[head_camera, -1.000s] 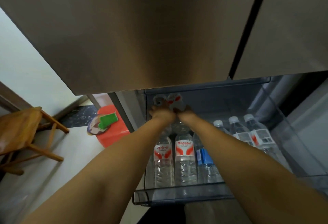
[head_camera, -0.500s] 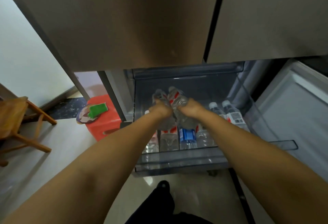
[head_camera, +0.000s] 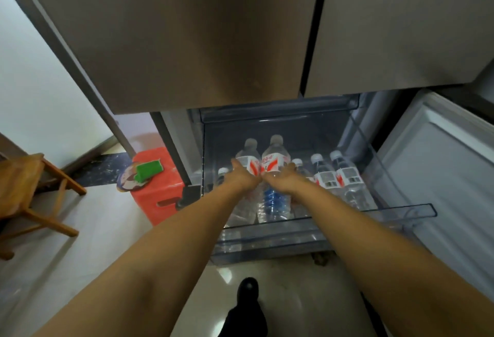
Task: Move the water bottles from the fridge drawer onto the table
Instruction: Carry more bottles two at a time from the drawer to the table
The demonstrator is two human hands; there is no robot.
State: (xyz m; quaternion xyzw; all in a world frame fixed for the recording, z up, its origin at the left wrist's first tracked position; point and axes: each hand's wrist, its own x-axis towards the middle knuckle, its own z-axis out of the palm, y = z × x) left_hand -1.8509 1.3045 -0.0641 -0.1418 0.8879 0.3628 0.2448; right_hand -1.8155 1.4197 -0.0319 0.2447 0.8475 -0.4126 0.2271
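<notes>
Two water bottles are being gripped side by side, your left hand (head_camera: 242, 180) holding the left bottle (head_camera: 247, 161), your right hand (head_camera: 283, 180) the right bottle (head_camera: 275, 159), caps pointing up and away above the fridge drawer (head_camera: 401, 209).

Pale glossy floor tiles (head_camera: 88, 232) underfoot, catching soft reflections. White wall (head_camera: 34, 96) on the left, with a dark marbled skirting strip (head_camera: 107, 169) along its foot. Wooden chair (head_camera: 24, 192) at the left edge. Red plastic stool (head_camera: 160, 192) beside the brushed-steel fridge doors (head_camera: 213, 29), carrying a green sponge (head_camera: 149, 170) at its near corner.
</notes>
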